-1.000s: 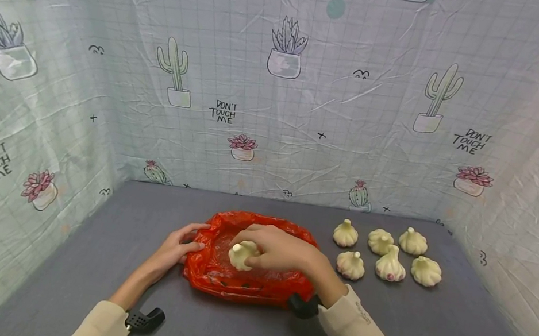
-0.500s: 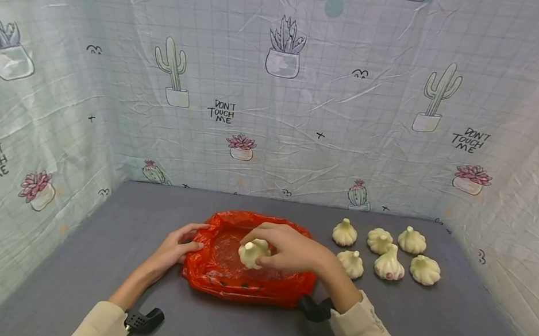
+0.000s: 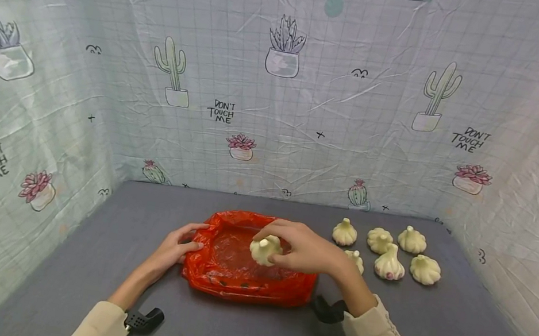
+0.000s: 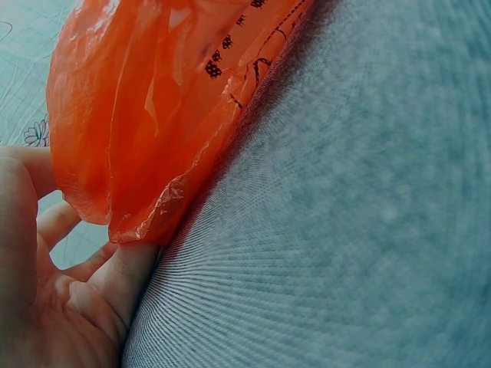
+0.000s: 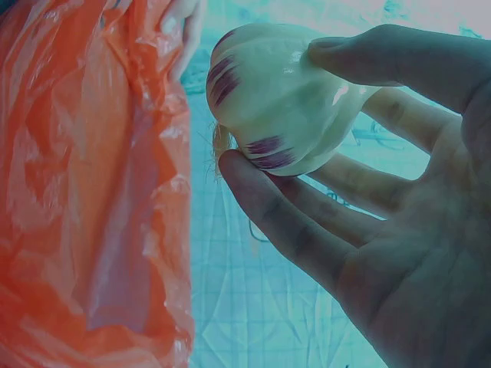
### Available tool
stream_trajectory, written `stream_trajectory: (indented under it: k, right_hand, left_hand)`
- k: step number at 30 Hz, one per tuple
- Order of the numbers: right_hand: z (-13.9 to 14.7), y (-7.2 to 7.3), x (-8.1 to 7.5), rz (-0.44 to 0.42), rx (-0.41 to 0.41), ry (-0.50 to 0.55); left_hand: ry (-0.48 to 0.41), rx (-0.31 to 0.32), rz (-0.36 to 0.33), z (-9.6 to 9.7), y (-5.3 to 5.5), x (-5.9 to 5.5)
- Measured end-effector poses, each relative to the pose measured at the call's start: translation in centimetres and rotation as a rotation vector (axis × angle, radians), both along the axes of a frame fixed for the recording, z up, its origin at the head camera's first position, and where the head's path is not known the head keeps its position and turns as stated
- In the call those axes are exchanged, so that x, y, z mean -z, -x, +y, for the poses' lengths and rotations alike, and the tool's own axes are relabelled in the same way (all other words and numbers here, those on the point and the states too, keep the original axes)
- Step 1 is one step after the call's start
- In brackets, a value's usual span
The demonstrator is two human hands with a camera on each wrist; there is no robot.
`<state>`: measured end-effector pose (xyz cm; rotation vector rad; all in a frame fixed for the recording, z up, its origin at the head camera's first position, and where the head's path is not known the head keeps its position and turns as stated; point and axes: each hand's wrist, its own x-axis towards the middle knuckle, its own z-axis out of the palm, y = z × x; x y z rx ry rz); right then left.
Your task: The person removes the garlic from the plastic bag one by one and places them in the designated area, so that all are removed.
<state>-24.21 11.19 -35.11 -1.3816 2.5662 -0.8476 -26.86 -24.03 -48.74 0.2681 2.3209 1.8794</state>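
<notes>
A red plastic bag (image 3: 240, 292) lies on the dark grey table with its mouth spread wide, facing up. My left hand (image 3: 177, 246) holds its left side, fingertips and thumb over the rim; in the left wrist view, the fingers partly vanish behind the crinkled bag (image 4: 126, 115). Above the bag's mouth, toward its right side, my right hand (image 3: 307, 248) pinches a garlic bulb (image 3: 263, 250) with the stem up. Purple streaks and a tuft of roots show on that bulb (image 5: 284, 92) in the right wrist view, between the thumb and fingers.
Several more garlic bulbs (image 3: 389, 264) stand grouped on the table to the right of the bag, one partly hidden by the right forearm. A patterned sheet (image 3: 274, 134) hangs behind the table and at both sides. Each wrist bears a black camera mount (image 3: 144, 320).
The right hand has moved to the right and slightly away from me with the garlic bulb, across the bag's mouth. The left hand stays on the bag's rim.
</notes>
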Motion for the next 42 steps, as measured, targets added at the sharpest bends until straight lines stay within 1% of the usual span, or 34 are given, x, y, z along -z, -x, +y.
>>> stream_trajectory:
  k: [3,11,17,21,25,33,39,42]
  right_hand:
    - [0.4,0.1,0.1,0.012,-0.009,0.019]
    - [1.5,0.1,0.2,0.004,-0.005,0.057]
    - [2.4,0.0,0.1,-0.006,0.018,0.067]
    - [2.9,-0.1,-0.1,-0.044,0.032,0.084]
    - [3.3,-0.1,0.0,-0.062,0.041,0.084]
    - [4.7,-0.1,0.2,-0.062,0.058,0.096]
    - [5.5,0.0,0.2,-0.038,0.069,0.096]
    - [6.0,-0.1,0.2,-0.055,0.074,0.098]
  left_hand:
    - [-0.002,-0.011,-0.011,0.0,0.0,0.0]
    - [-0.036,0.010,-0.008,-0.1,0.1,0.1]
    - [-0.028,0.019,0.003,0.0,0.2,0.2]
    - [-0.020,0.012,0.003,0.1,0.3,0.2]
    - [-0.021,0.008,0.001,0.0,0.3,0.2]
    - [-0.016,0.015,0.006,0.1,0.3,0.2]
    - [-0.019,0.011,0.010,0.0,0.3,0.2]
    - [-0.021,0.009,0.010,0.0,0.2,0.1]
